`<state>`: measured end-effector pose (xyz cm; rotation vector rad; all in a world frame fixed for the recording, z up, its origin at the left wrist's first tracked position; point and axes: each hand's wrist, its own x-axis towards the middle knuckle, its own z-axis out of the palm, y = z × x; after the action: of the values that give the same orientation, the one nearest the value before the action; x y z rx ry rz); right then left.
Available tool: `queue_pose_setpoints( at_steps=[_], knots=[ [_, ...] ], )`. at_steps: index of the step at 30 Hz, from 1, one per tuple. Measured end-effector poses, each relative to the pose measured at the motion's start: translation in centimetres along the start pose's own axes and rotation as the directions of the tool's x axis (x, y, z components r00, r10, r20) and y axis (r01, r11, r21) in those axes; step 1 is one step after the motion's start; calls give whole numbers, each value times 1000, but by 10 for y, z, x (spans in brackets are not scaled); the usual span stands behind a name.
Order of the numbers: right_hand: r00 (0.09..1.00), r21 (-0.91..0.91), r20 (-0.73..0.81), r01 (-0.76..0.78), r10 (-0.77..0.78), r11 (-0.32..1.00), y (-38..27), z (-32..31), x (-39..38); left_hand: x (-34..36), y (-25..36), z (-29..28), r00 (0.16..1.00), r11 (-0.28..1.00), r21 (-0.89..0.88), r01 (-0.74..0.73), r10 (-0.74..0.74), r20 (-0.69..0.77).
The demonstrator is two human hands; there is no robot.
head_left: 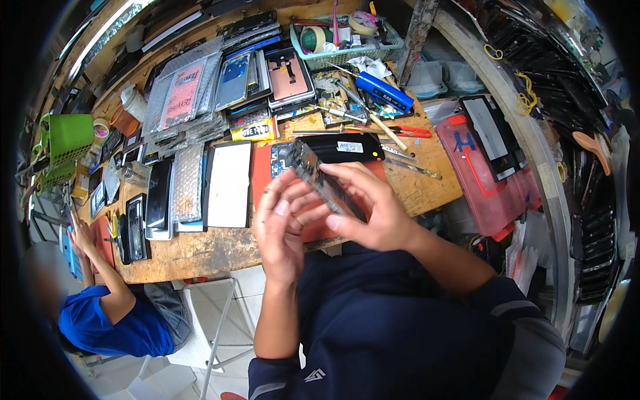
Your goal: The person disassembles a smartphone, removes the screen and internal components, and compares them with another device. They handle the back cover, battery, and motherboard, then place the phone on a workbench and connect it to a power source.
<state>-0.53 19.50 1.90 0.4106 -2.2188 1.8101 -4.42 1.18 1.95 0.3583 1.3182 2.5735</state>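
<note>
From here I see bare wood along the near edge of the bench (pixel 200 255), left of the left hand (pixel 279 230), wide enough for a hand to slide through, with the white panel (pixel 229 183) and a bubble-wrapped piece (pixel 187 183) bounding its far side. Right of the right hand (pixel 375 207), another open patch reaches the bench's right edge, a slim metal tool (pixel 413 169) lying across its far part. Toward the far edge, the black flat part (pixel 327 143), blue cylinder (pixel 385 92), wrapped stack (pixel 160 100) and basket (pixel 360 57) crowd the way.
</note>
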Motion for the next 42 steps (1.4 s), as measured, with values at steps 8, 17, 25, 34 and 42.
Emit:
queue_pose_setpoints(
  at_steps=[8,17,25,34,42],
  knots=[
    [958,952,279,-286,74,110,33,-40,58,90,34,-30,958,904,379,-199,261,-120],
    [963,913,247,-267,104,308,55,-37,146,167,-15,-17,953,869,398,-294,296,59],
    [942,835,170,-293,288,466,64,-30,130,151,-27,-34,984,919,363,-154,175,-26],
    [959,398,91,-282,269,873,69,-45,137,159,-30,-39,973,944,328,-42,112,-199],
    [917,207,-195,-309,349,928,93,-78,147,162,-18,-41,937,905,382,-188,282,-205]
  ],
)
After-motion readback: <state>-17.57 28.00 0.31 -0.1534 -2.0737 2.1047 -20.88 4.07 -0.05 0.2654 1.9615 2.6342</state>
